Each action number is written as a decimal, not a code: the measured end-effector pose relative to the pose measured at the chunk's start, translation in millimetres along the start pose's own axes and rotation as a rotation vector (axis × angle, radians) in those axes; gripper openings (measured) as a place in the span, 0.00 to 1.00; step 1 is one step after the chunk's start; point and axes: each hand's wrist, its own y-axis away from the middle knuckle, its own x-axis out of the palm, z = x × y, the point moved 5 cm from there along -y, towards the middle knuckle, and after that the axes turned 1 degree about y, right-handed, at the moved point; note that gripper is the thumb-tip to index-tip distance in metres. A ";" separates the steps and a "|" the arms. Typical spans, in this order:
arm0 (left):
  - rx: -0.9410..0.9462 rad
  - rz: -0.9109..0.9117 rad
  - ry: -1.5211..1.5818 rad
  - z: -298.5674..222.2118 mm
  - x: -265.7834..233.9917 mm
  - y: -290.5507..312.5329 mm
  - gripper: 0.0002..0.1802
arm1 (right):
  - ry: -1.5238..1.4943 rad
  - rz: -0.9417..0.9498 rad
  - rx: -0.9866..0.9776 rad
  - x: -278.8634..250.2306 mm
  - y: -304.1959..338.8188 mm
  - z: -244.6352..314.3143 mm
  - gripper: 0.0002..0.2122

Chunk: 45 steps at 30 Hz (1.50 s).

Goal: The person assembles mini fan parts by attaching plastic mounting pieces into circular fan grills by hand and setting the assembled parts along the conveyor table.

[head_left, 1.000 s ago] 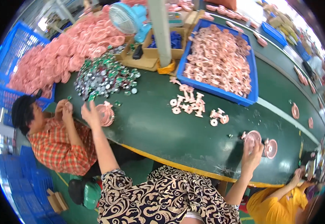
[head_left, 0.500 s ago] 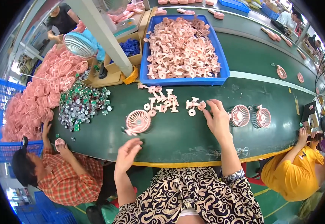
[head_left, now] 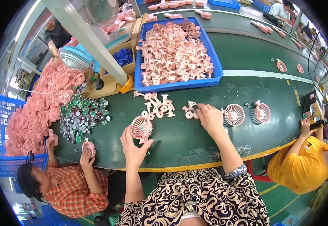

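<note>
One round, slatted pink plastic fan housing (head_left: 141, 127) is grasped in the left grip (head_left: 134, 152), between the yellow front edge (head_left: 179, 168) of the green tabletop (head_left: 179, 147) and one blue rectangular plastic tray (head_left: 179, 85), whose heaped pink parts (head_left: 175, 52) overlap beyond counting. Two matching housings (head_left: 234, 115) lie right of the right grip (head_left: 212, 120), which is at small pink plastic brackets (head_left: 189, 109), partly covered; their number and whether any is pinched, I cannot tell.

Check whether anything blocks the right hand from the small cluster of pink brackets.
Nothing visible does. The right hand is at the right edge of the small cluster of pink brackets; whether it touches them is unclear. The left hand, holding a round pink fan housing, is farther left, out of that path.
</note>
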 end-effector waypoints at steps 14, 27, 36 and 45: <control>-0.012 -0.150 0.007 5.6 9.5 -8.0 0.48 | -0.084 -0.232 -0.098 -29.4 4.9 3.4 0.16; 0.292 -0.129 0.155 -58.6 16.7 9.7 0.49 | -0.058 -0.419 0.273 -57.1 46.6 -105.6 0.10; 0.407 0.381 0.069 -79.7 73.2 30.9 0.51 | -0.330 -0.124 0.480 -63.9 78.6 -89.9 0.10; 0.278 0.317 -0.128 -64.1 67.0 29.7 0.22 | -0.213 -0.251 0.417 -61.0 96.5 -72.3 0.11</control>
